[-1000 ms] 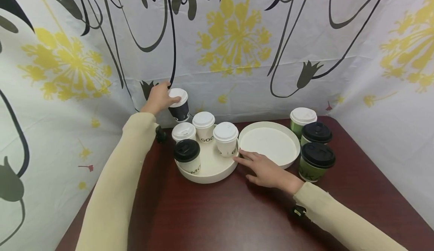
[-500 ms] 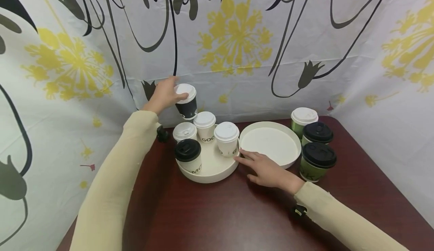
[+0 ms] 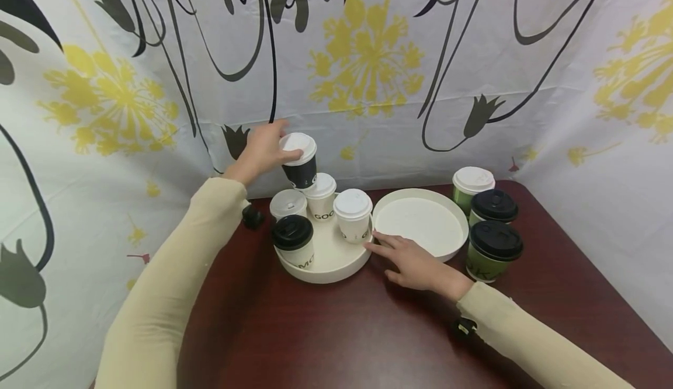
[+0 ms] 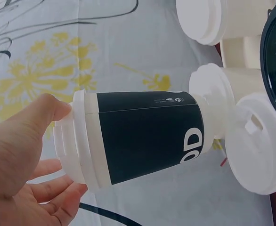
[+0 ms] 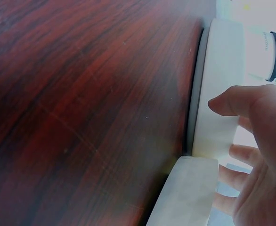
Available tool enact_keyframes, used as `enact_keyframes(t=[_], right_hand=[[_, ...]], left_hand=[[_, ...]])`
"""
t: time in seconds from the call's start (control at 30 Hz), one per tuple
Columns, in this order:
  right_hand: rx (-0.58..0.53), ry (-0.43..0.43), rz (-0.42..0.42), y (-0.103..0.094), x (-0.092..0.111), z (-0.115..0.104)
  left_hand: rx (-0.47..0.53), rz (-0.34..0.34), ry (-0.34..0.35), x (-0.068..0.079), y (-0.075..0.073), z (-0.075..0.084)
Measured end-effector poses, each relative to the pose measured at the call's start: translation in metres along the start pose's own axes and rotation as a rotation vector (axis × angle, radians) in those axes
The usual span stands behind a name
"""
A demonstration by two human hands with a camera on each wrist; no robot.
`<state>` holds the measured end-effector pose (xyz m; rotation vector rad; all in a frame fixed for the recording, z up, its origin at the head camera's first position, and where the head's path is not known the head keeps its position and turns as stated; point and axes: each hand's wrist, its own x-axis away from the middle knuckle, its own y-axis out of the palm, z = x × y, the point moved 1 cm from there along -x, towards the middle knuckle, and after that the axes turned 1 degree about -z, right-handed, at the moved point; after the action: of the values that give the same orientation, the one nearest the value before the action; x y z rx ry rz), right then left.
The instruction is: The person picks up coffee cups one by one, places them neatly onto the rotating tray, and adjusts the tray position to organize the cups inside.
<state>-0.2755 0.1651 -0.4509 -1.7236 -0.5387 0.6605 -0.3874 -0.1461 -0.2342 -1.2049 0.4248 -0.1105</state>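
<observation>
Here, L hand (image 3: 263, 148) gripping white-lidded black paper coffee cup (image 3: 301, 174) by lid, upper ctr-left of frame, R hand (image 3: 415, 265) w/ fingers loosely spread, nothing gripped, at R rim of round cream tray (image 3: 328, 275) w/ 4 lidded cups (image 3: 353, 214), ctr.

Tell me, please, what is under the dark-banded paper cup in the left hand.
A white-lidded paper cup is there, the letters GOO showing; the dark-banded paper cup covers part of its lid, so whether they touch cannot be seen.
</observation>
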Motion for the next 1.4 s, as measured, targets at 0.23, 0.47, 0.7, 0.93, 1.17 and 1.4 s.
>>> enact_keyframes(t=[0.23, 0.47, 0.7, 0.93, 1.17, 1.4], right_hand=[[-0.001, -0.001, -0.004, 0.001, 0.000, 0.001], [-0.005, 0.002, -0.012, 0.001, -0.001, 0.000], [0.000, -0.011, 0.012, -0.001, 0.000, -0.001], [-0.002, -0.015, 0.010, 0.001, 0.000, -0.001], [-0.006, 0.004, -0.012, 0.000, 0.000, -0.002], [-0.012, 0.009, -0.010, 0.001, 0.000, -0.001]], left_hand=[[0.044, -0.018, 0.009, 0.004, 0.003, 0.008], [0.055, -0.025, 0.018, 0.008, 0.002, 0.010], [0.033, -0.033, 0.040, 0.013, 0.002, 0.017], [0.078, -0.051, 0.072, 0.020, 0.004, 0.026], [0.062, -0.051, 0.103, 0.029, 0.007, 0.034], [0.068, -0.045, 0.139, 0.042, 0.012, 0.041]])
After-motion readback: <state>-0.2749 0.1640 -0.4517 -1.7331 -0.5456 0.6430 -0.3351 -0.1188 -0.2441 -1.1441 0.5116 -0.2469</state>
